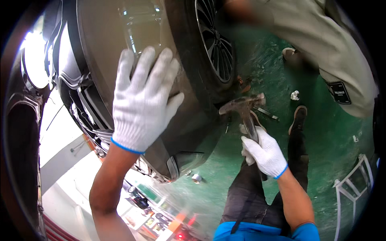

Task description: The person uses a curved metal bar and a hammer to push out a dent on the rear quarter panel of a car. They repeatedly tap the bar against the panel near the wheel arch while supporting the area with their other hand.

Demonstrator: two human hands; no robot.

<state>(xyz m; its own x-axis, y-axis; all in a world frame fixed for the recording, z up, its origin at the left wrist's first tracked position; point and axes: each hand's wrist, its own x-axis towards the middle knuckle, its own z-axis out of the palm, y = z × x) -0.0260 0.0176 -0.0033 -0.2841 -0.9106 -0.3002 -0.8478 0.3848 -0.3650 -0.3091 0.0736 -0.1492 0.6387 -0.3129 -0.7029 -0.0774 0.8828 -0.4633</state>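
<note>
My left hand [145, 98], in a white knit glove with a blue cuff edge, is spread out over the car's brownish-grey body panel [102, 36]. Whether its palm touches the panel I cannot tell. In my right hand [263, 152], gloved the same way, the fingers wrap round the handle of a hammer [243, 106]. The worn metal head of the hammer points up and sits beside the lower edge of the car, just below the wheel [217, 38] with its dark spokes.
Another person's beige sleeve [333, 52] reaches in at the upper right. A thin metal tool [267, 113] and a crumpled white scrap [294, 95] lie on the green floor [321, 140]. At the lower right stands a white metal frame [354, 188]. A roll of tape [196, 178] lies near the bumper.
</note>
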